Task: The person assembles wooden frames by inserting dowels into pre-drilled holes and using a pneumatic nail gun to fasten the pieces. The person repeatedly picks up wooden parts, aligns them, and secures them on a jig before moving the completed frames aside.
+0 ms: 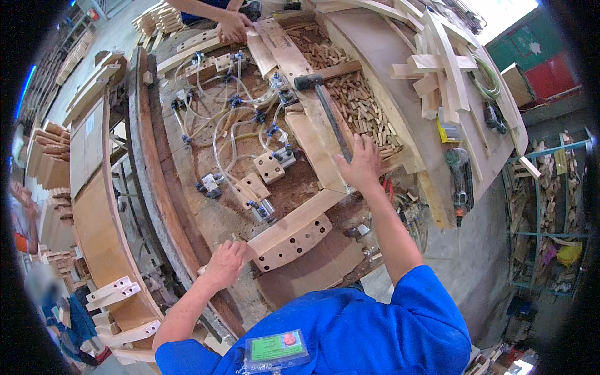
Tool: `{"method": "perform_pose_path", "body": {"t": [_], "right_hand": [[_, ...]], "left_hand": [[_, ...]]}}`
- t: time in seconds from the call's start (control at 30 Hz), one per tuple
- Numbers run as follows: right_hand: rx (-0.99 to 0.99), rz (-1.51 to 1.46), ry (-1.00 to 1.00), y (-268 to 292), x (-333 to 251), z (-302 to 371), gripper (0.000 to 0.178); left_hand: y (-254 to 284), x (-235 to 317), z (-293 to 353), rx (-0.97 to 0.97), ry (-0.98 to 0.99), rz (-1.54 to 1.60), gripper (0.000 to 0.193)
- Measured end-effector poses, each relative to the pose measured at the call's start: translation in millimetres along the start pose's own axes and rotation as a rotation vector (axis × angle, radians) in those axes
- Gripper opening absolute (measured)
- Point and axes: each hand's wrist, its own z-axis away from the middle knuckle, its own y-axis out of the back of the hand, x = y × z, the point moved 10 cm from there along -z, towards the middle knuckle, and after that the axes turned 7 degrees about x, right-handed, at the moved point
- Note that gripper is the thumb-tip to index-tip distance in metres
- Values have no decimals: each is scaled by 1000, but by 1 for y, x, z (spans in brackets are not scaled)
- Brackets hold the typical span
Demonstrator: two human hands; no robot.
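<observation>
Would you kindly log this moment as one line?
left hand: at wooden rail's end; right hand: at mallet's handle end; co-worker's hand: near board

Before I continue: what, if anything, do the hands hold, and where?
Left hand on the left end of the pale wooden bar, right hand at the handle end of the mallet; whether either grips cannot be told.
</observation>
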Motion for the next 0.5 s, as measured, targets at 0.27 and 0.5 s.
{"method": "perform_pose_path", "body": {"t": [0.27,0.5], "right_hand": [[-220,176,-183,-45,-19,1,150],[-256,133,-257,-43,-15,2,152]], "left_hand": [[-3,-1,0,5,39,-64,65],[41,-27,-16,163,162,19,53]]}}
